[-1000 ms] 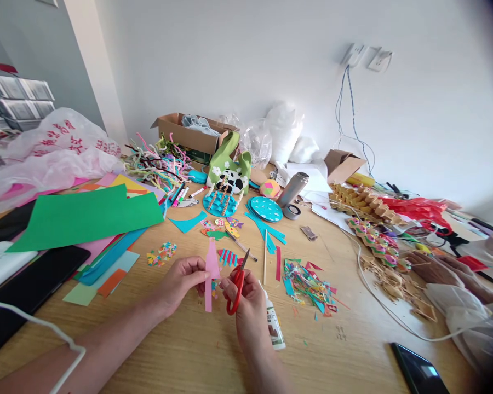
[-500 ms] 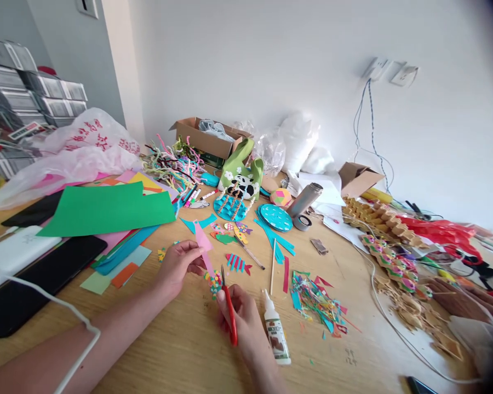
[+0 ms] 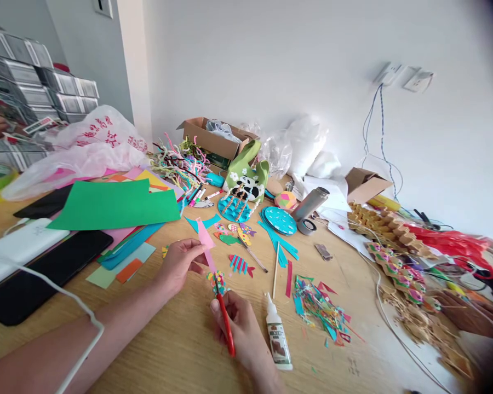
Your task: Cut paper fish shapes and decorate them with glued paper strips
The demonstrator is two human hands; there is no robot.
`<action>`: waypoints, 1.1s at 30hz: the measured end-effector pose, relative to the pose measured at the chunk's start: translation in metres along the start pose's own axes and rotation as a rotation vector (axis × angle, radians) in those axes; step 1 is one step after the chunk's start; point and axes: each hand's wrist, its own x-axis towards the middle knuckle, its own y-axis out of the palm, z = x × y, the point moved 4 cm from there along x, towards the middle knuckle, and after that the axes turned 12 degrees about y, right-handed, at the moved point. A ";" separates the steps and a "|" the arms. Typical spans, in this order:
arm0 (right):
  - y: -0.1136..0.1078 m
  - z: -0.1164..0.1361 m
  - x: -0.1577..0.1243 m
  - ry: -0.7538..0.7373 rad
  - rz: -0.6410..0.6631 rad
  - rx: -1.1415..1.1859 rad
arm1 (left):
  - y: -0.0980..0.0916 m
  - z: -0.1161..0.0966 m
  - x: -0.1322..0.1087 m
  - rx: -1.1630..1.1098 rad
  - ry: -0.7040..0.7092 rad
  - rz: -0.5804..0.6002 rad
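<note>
My left hand (image 3: 183,264) pinches a strip of pink paper (image 3: 206,236) between thumb and fingers. Red-handled scissors (image 3: 225,320) are in my right hand (image 3: 242,328), their blades pointing up at the lower end of the strip. Whether the blades touch the paper I cannot tell. Behind the blade tips lies a cluster of small coloured dots (image 3: 221,278). A striped paper fish (image 3: 241,265) lies just beyond, with several more paper fish (image 3: 229,239) farther back. To the right of my right hand lies a white glue bottle (image 3: 278,339).
Coloured paper sheets (image 3: 119,203) and a black phone (image 3: 45,276) lie at left. Paper scraps (image 3: 322,309) are heaped at right, near a wooden stick (image 3: 276,269). A metal flask (image 3: 312,203) leans behind. Another person's hand (image 3: 468,309) is at the far right.
The scissors have swung left and now line up with the lower end of the pink strip. My left hand keeps its pinch. The whole view has shifted slightly.
</note>
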 end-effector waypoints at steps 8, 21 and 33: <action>0.000 -0.003 0.002 0.026 0.011 0.019 | 0.003 -0.004 -0.003 0.019 -0.022 0.019; 0.002 -0.004 0.004 0.004 0.054 0.037 | 0.006 -0.001 -0.005 0.036 -0.078 0.064; 0.003 -0.001 0.003 0.034 0.044 0.023 | 0.008 -0.001 -0.007 0.047 -0.108 0.063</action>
